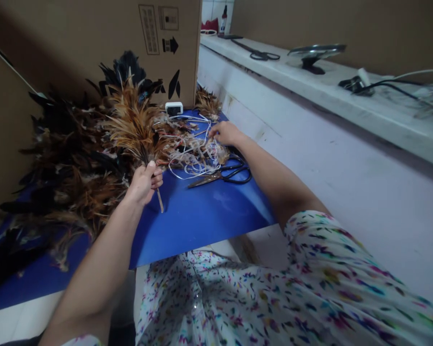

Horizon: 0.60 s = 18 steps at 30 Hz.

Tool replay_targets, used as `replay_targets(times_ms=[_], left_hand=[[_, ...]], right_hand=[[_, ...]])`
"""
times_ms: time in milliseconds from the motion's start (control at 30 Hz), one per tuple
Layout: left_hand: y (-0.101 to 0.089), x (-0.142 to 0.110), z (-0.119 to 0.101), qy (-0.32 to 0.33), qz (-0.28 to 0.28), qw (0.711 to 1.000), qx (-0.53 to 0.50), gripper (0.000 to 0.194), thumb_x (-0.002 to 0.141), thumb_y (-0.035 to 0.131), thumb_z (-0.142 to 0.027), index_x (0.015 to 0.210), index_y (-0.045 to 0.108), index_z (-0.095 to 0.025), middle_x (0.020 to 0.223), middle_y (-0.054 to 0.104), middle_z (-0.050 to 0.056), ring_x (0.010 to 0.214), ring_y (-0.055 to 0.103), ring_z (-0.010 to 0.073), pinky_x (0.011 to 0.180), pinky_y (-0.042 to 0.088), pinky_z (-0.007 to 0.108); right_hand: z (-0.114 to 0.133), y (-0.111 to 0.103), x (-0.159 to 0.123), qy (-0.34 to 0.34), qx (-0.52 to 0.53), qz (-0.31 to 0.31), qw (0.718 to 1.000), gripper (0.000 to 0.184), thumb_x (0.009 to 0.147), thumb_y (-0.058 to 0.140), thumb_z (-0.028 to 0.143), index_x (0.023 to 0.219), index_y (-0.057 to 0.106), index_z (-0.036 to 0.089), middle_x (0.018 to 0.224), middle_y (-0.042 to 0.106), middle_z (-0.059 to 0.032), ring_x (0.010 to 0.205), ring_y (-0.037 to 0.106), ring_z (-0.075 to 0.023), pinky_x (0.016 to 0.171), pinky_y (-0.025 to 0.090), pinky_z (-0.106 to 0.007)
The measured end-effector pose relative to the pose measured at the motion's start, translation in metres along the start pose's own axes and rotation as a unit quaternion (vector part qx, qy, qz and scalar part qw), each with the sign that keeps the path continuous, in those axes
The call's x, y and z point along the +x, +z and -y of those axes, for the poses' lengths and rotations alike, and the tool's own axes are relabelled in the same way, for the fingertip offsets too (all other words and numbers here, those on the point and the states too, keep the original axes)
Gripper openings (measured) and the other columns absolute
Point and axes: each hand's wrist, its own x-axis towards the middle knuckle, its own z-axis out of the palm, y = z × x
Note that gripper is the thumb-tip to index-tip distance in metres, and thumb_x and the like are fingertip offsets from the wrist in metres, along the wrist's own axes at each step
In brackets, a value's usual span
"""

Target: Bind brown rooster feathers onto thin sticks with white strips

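Note:
My left hand (144,182) is closed around the thin stick (160,200) of a feather duster (133,120). Brown feathers fan out above the fist, with dark ones at the top, and the stick's lower end pokes out below. Further right, my right hand (224,133) reaches into a tangle of white string (195,158), its fingers bent together at the strands. What lies between those fingertips is hidden. Just below that hand, black-handled scissors (234,174) lie on the blue tabletop (187,216), blades pointing left.
Loose brown and black feathers (75,187) cover the table's left side. Behind stands a large cardboard box (173,29), with a small white device (173,108) before it. A ledge (274,62) along the right wall carries another pair of scissors (261,54), a pot lid (315,50) and cables.

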Motion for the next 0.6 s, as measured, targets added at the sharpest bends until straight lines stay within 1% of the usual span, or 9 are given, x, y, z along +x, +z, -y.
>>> replay_targets(times_ms=[33, 100, 133, 200, 267, 333, 400, 500, 600], left_hand=[[0.000, 0.000, 0.000, 0.000, 0.000, 1.000, 0.002, 0.021, 0.094, 0.056, -0.020, 0.076, 0.048, -0.014, 0.056, 0.038, -0.008, 0.038, 0.025, 0.0002, 0.037, 0.018, 0.011], [-0.001, 0.001, 0.001, 0.002, 0.001, 1.000, 0.005, 0.021, 0.094, 0.057, -0.020, 0.076, 0.047, -0.015, 0.056, 0.038, -0.008, 0.038, 0.025, 0.0002, 0.037, 0.018, 0.011], [-0.002, 0.001, 0.002, 0.005, 0.003, 1.000, 0.005, 0.021, 0.094, 0.057, -0.020, 0.076, 0.047, -0.015, 0.056, 0.038, -0.008, 0.038, 0.025, 0.0002, 0.037, 0.019, 0.011], [-0.003, 0.002, 0.003, 0.009, 0.006, 1.000, 0.006, 0.021, 0.094, 0.056, -0.019, 0.076, 0.047, -0.015, 0.056, 0.039, -0.008, 0.038, 0.025, 0.0002, 0.037, 0.018, 0.011], [-0.003, 0.002, 0.003, 0.006, 0.004, 1.000, 0.006, 0.020, 0.096, 0.052, -0.018, 0.077, 0.047, -0.014, 0.057, 0.038, -0.007, 0.038, 0.025, 0.0002, 0.038, 0.018, 0.011], [-0.002, 0.001, 0.003, 0.003, 0.000, 1.000, 0.006, 0.021, 0.097, 0.051, -0.018, 0.077, 0.047, -0.014, 0.057, 0.038, -0.007, 0.039, 0.025, 0.0002, 0.038, 0.018, 0.011], [-0.002, 0.001, 0.002, 0.002, 0.002, 1.000, 0.006, 0.021, 0.095, 0.055, -0.021, 0.077, 0.047, -0.014, 0.057, 0.038, -0.008, 0.039, 0.025, 0.0001, 0.038, 0.018, 0.011], [-0.002, 0.001, 0.001, 0.001, 0.006, 1.000, 0.003, 0.021, 0.094, 0.059, -0.023, 0.078, 0.048, -0.015, 0.057, 0.038, -0.008, 0.039, 0.024, 0.0002, 0.038, 0.018, 0.011], [-0.002, 0.001, 0.002, 0.003, 0.009, 1.000, -0.002, 0.022, 0.094, 0.059, -0.022, 0.077, 0.047, -0.015, 0.057, 0.038, -0.008, 0.039, 0.025, 0.0001, 0.038, 0.018, 0.011]], right_hand=[[-0.003, 0.003, 0.001, -0.009, -0.025, 0.031, 0.999, 0.027, 0.073, 0.066, 0.001, 0.091, 0.080, 0.016, 0.096, 0.077, -0.0063, 0.093, 0.069, -0.0213, 0.089, 0.050, -0.029], [-0.006, 0.011, 0.003, -0.011, -0.039, 0.093, 0.995, 0.030, 0.075, 0.069, 0.009, 0.102, 0.080, 0.017, 0.100, 0.078, -0.0054, 0.092, 0.069, -0.0203, 0.085, 0.050, -0.027], [-0.006, 0.016, 0.003, -0.010, -0.040, 0.112, 0.993, 0.032, 0.076, 0.071, 0.013, 0.108, 0.078, 0.018, 0.103, 0.077, -0.0054, 0.092, 0.069, -0.0201, 0.084, 0.050, -0.026], [-0.004, 0.026, 0.003, -0.018, -0.052, 0.118, 0.992, 0.040, 0.077, 0.074, 0.021, 0.116, 0.075, 0.017, 0.111, 0.076, -0.0070, 0.097, 0.069, -0.0216, 0.084, 0.050, -0.027], [0.000, 0.034, 0.002, -0.036, -0.078, 0.112, 0.990, 0.039, 0.075, 0.076, 0.023, 0.114, 0.075, 0.016, 0.111, 0.075, -0.0086, 0.099, 0.068, -0.0234, 0.085, 0.049, -0.028], [0.004, 0.039, 0.002, -0.042, -0.099, 0.111, 0.988, 0.028, 0.077, 0.071, 0.017, 0.103, 0.077, 0.015, 0.103, 0.076, -0.0089, 0.096, 0.069, -0.0227, 0.084, 0.048, -0.027], [0.007, 0.039, 0.002, -0.033, -0.096, 0.099, 0.990, 0.019, 0.078, 0.065, 0.011, 0.093, 0.077, 0.013, 0.094, 0.076, -0.0084, 0.090, 0.068, -0.0207, 0.080, 0.046, -0.026], [0.010, 0.032, 0.003, -0.007, -0.014, 0.058, 0.998, 0.011, 0.078, 0.064, 0.012, 0.083, 0.074, 0.012, 0.081, 0.073, -0.0047, 0.078, 0.064, -0.0165, 0.072, 0.044, -0.024], [0.013, 0.022, 0.001, 0.020, 0.144, 0.024, 0.989, 0.004, 0.075, 0.066, 0.011, 0.074, 0.068, 0.014, 0.067, 0.065, 0.0011, 0.065, 0.055, -0.0116, 0.065, 0.042, -0.022]])
